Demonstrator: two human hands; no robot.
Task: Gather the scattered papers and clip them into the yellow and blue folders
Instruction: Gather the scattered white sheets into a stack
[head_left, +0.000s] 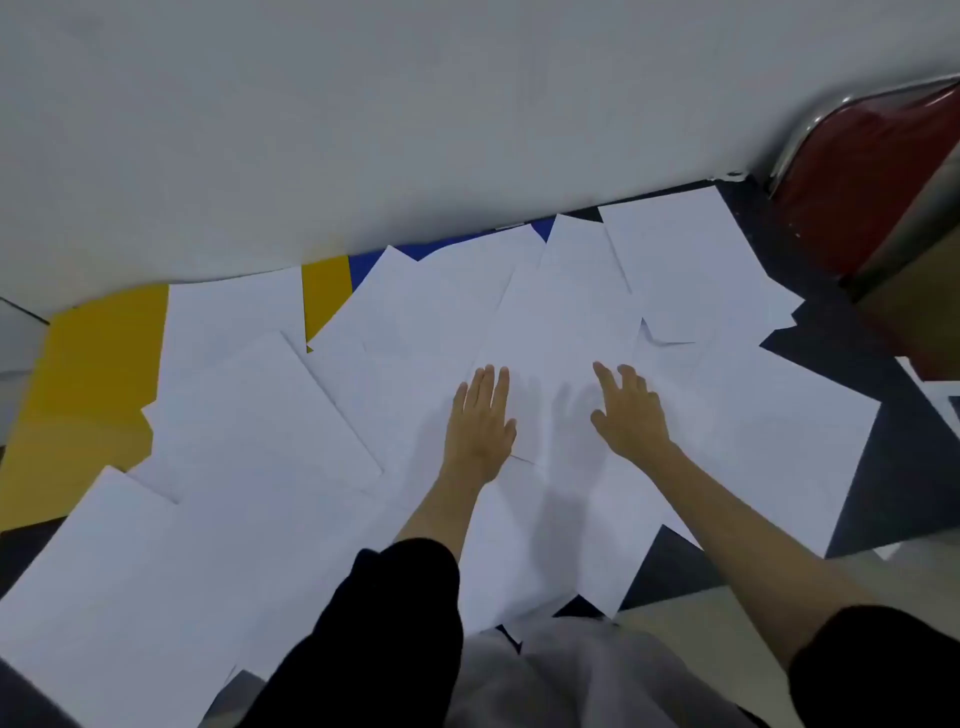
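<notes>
Black sleeves (374, 623) near, our hands flat on scattered papers (270, 415).
Left hand (480, 426) and right hand (631, 415) press with straight fingers, grasping nothing; gathering begins, so next we sweep sheets together before the yellow folder (83, 395) and blue folder (363, 267).

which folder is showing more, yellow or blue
The yellow folder: a broad bare area shows at the far left, plus a strip between sheets. The blue folder shows only slivers along the wall, the papers hiding the rest.

Scattered papers (545, 332) hide nearly all of the blue folder (363, 267) and much of the yellow folder (88, 384); the red chair (857, 171) is cut off at right.
</notes>
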